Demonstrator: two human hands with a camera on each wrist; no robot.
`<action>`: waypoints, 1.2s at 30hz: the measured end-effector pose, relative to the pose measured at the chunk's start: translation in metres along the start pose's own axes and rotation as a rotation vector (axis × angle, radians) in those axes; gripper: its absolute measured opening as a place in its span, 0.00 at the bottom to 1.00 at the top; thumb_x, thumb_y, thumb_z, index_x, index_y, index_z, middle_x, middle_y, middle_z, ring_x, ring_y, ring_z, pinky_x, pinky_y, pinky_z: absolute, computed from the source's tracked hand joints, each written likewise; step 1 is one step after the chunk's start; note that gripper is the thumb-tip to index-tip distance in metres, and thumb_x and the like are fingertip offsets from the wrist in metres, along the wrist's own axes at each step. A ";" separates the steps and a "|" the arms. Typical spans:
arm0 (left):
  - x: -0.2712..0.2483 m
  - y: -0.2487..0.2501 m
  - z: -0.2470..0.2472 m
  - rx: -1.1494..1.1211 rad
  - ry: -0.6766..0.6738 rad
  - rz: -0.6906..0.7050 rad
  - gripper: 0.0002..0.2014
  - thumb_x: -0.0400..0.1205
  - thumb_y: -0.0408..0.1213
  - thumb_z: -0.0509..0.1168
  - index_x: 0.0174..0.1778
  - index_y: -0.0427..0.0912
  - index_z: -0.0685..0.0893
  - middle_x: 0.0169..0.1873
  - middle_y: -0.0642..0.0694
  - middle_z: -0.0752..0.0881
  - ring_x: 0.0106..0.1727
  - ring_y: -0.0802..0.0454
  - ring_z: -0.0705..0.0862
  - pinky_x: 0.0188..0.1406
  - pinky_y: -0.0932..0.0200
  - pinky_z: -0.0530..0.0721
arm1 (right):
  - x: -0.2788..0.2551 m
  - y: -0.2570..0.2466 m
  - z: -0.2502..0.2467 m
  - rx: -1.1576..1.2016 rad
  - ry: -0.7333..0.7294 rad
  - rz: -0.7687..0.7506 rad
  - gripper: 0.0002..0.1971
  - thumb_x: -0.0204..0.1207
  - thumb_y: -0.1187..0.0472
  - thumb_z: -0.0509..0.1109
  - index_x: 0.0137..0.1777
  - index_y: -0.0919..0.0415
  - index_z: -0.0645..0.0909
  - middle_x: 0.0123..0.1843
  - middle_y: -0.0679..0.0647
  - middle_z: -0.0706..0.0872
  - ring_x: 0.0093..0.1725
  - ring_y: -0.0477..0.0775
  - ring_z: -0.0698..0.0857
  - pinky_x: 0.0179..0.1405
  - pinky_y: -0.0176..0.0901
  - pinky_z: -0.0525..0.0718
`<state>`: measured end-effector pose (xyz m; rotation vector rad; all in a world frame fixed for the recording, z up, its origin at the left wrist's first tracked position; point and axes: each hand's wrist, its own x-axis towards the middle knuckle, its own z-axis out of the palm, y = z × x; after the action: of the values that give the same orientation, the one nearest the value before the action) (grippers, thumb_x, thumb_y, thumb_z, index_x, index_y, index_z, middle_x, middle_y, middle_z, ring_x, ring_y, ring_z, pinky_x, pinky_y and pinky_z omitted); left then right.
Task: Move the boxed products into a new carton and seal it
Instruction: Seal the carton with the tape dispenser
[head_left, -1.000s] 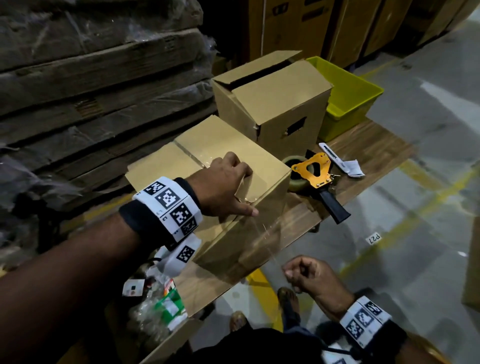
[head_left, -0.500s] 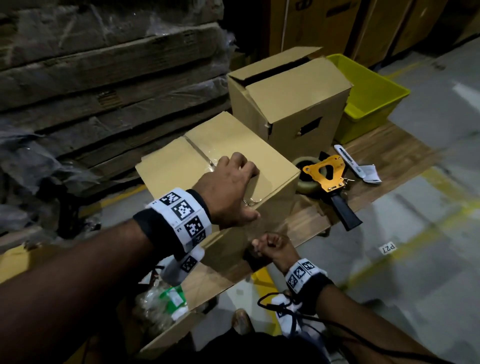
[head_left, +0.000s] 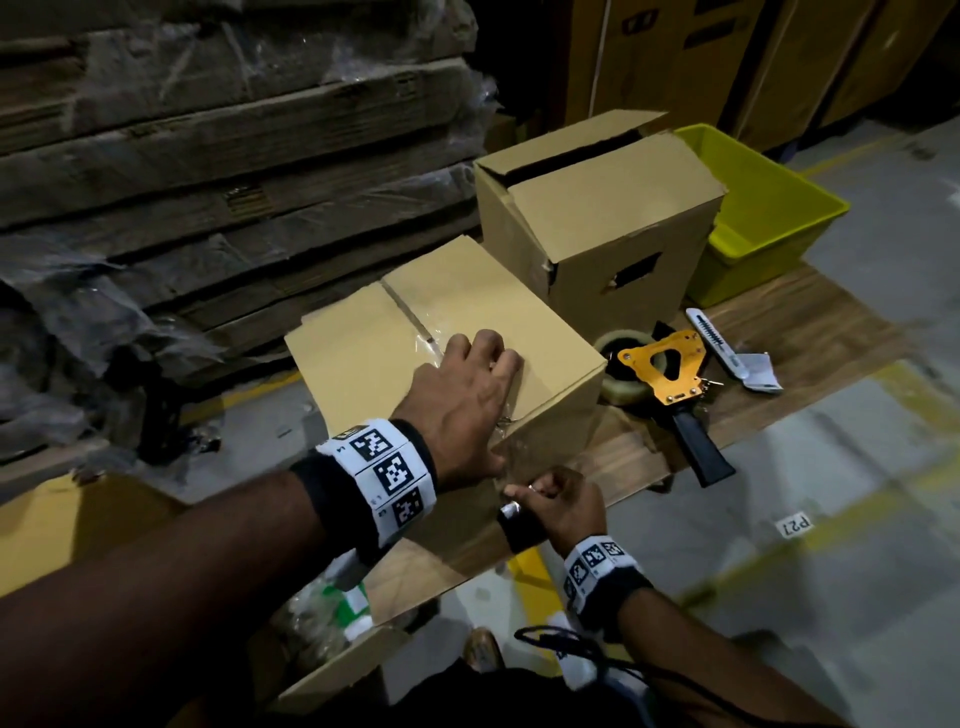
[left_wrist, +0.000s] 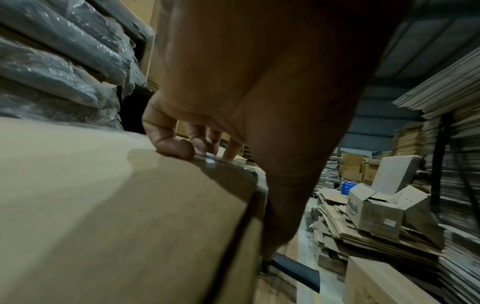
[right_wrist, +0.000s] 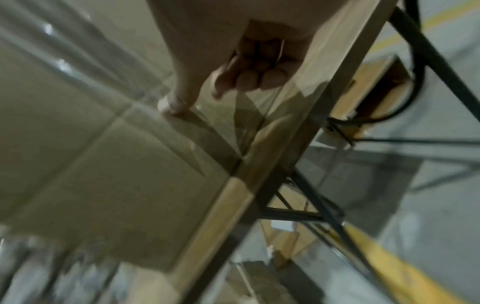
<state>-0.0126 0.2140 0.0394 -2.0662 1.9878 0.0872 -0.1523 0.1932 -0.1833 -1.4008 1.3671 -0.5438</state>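
A closed carton (head_left: 447, 358) on a wooden table (head_left: 810, 332) is pressed down by the left hand (head_left: 467, 410), fingertips bent onto the taped seam. Clear tape (right_wrist: 249, 115) is pressed against the carton's near side by the right hand (head_left: 561, 501), thumb out and fingers curled. A tape dispenser (head_left: 670, 379) lies just beside the carton.

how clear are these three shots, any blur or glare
Head view: dim but mostly sharp, with glare on the clear tape along the carton seam. Left wrist view: left hand fairly clear, cardboard softly blurred. Right wrist view: heavy motion blur, right hand shadowed.
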 end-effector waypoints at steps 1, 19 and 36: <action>-0.001 0.001 0.000 0.003 -0.002 -0.004 0.53 0.63 0.62 0.78 0.79 0.48 0.60 0.72 0.44 0.61 0.65 0.44 0.68 0.51 0.46 0.85 | 0.002 0.002 -0.004 -0.100 0.035 0.008 0.25 0.53 0.38 0.83 0.27 0.58 0.79 0.25 0.48 0.85 0.28 0.48 0.85 0.30 0.42 0.82; -0.005 -0.001 0.003 -0.075 -0.003 -0.011 0.55 0.63 0.59 0.79 0.82 0.52 0.56 0.75 0.47 0.58 0.69 0.44 0.65 0.60 0.43 0.81 | -0.011 -0.029 -0.029 -0.390 -0.414 -0.792 0.13 0.74 0.58 0.61 0.55 0.45 0.80 0.52 0.49 0.85 0.52 0.54 0.84 0.50 0.46 0.83; -0.018 -0.002 0.004 -0.210 0.046 -0.009 0.53 0.68 0.57 0.76 0.85 0.52 0.52 0.80 0.48 0.55 0.75 0.45 0.61 0.69 0.44 0.74 | -0.037 -0.110 -0.079 -0.105 -0.390 -0.810 0.25 0.65 0.78 0.63 0.60 0.57 0.83 0.55 0.47 0.84 0.57 0.44 0.84 0.58 0.38 0.81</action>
<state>-0.0106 0.2323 0.0401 -2.2226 2.0744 0.2596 -0.1823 0.1755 -0.0477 -2.0168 0.4854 -0.6668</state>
